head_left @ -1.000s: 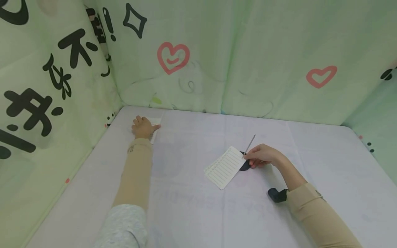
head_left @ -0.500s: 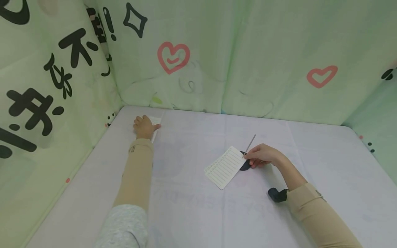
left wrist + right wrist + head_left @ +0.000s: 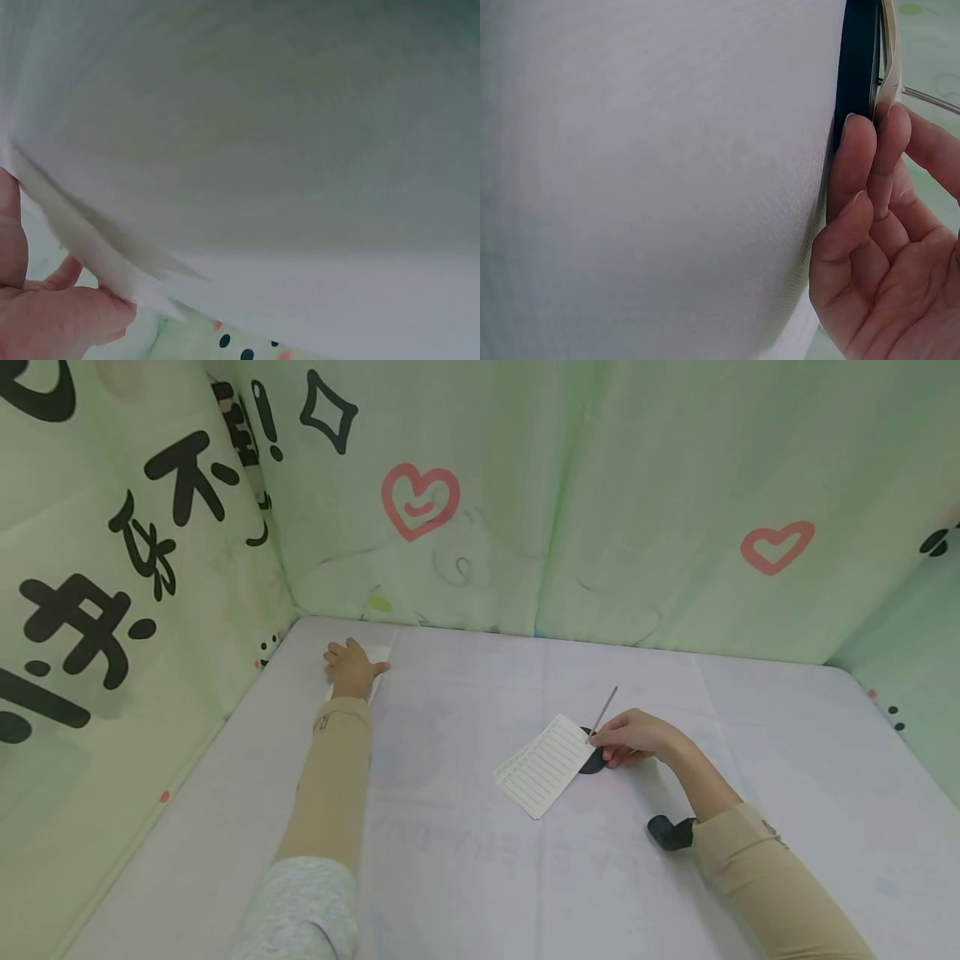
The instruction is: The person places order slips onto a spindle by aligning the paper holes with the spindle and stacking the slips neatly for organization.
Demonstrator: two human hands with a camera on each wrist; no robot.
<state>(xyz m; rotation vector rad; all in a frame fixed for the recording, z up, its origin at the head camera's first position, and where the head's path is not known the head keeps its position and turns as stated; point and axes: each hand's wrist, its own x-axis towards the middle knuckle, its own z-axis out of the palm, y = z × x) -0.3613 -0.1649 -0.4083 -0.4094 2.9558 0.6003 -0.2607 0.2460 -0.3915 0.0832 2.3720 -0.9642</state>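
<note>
At the table's far left corner my left hand (image 3: 352,668) lies over white paper (image 3: 378,653), thumb stretched to the right. In the left wrist view its fingers and thumb grip the paper (image 3: 82,236), which bows up along its edge. Right of the middle, lined paper slips (image 3: 543,768) sit pierced on a bill spike (image 3: 604,708) with a black base (image 3: 592,763). My right hand (image 3: 633,735) holds the spike where slips and base meet; in the right wrist view, fingertips touch the base (image 3: 859,60) and the slips (image 3: 894,52). The paper partly hides the base.
A white cloth (image 3: 465,877) covers the table. Green printed curtains (image 3: 480,493) stand along its back and sides. A black rounded piece (image 3: 670,832) sticks out beside the right sleeve cuff (image 3: 727,835).
My left hand has shifted slightly to the right, and a bit of white paper now shows left of its wrist. The right hand, slips and spike stay where they were.
</note>
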